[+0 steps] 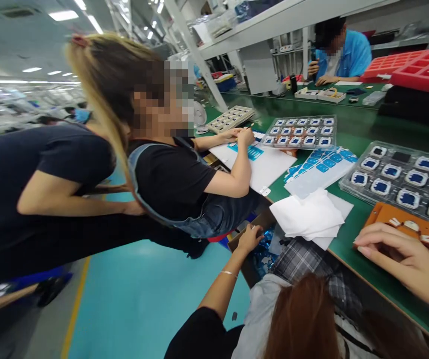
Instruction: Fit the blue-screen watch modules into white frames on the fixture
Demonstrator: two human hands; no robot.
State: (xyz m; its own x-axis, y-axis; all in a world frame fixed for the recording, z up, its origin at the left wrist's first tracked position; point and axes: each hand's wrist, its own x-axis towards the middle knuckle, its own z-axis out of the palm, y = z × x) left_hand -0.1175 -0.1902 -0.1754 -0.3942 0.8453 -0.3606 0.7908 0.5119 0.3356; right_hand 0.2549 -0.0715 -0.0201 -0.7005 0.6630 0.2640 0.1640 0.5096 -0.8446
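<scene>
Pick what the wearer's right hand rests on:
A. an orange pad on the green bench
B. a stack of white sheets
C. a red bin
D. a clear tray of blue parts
A: the right hand lies with its fingertips on the orange pad, beside the clear tray.

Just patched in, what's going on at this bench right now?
The person's left hand reaches down into a cardboard box of blue wrappers below the green bench. The right hand rests on an orange pad beside a clear tray of blue-faced parts. A co-worker sits alongside, hands on a white sheet.
</scene>
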